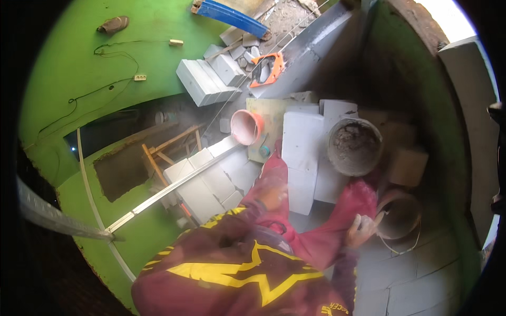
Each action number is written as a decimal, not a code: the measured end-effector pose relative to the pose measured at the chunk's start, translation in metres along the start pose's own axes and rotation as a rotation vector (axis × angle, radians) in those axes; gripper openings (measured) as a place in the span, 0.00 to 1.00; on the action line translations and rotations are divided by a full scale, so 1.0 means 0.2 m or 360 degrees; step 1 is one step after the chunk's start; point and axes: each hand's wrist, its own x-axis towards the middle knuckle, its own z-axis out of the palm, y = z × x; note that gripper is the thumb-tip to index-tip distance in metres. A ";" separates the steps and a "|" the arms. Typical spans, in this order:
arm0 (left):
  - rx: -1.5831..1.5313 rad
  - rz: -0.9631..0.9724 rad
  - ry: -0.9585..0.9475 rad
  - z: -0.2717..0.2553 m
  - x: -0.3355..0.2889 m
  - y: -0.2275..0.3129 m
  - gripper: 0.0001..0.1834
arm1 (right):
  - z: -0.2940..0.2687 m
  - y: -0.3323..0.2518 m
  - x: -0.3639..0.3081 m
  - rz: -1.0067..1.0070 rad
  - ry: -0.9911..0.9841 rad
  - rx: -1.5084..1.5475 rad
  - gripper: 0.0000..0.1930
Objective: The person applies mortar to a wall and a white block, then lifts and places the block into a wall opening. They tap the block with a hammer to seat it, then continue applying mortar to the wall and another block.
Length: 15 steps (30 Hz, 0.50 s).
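Note:
My left hand [273,197], smeared by motion, is over my left thigh, so its fingers cannot be made out. Beside my right knee is my right hand [361,230], its fingers loosely curled and one digit stretched toward a bucket. Nothing shows in its grasp. That dark bucket [399,215] has a thin wire handle hanging toward me. Ahead of my right knee a larger bucket [355,146] contains grey, lumpy material. White blocks [301,158] lie between my legs. An orange bucket [246,127] stands ahead of my left knee, beside a yellowish board [271,118].
An orange-framed handsaw [268,69] rests near stacked white blocks [203,81]. A taut string crosses beside them. A long metal profile [174,184] runs along the block wall at left, near a wooden frame [158,155]. A blue beam [232,17] lies far ahead; a green wall [153,31] stands left.

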 end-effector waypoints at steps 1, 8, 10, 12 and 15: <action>0.0075 -0.0174 0.0226 0.01 -0.07 -0.16 0.18 | 0.02 -0.03 0.01 -0.0043 -0.0057 -0.0058 0.06; 0.0339 -0.0577 -0.0053 0.02 -0.63 -1.00 0.13 | 0.11 -0.20 0.10 -0.0164 -0.0114 -0.0206 0.05; 0.0702 -0.0350 -0.0454 0.01 -0.78 -1.11 0.10 | 0.14 -0.22 0.12 -0.0165 -0.0084 -0.0260 0.06; 0.0747 -0.0390 -0.0650 0.00 -0.87 -1.15 0.13 | 0.16 -0.21 0.13 -0.0111 -0.0113 -0.0336 0.07; 0.0290 -0.0740 -0.0512 -0.08 -0.86 -1.14 0.15 | 0.17 -0.19 0.13 -0.0051 -0.0109 -0.0398 0.07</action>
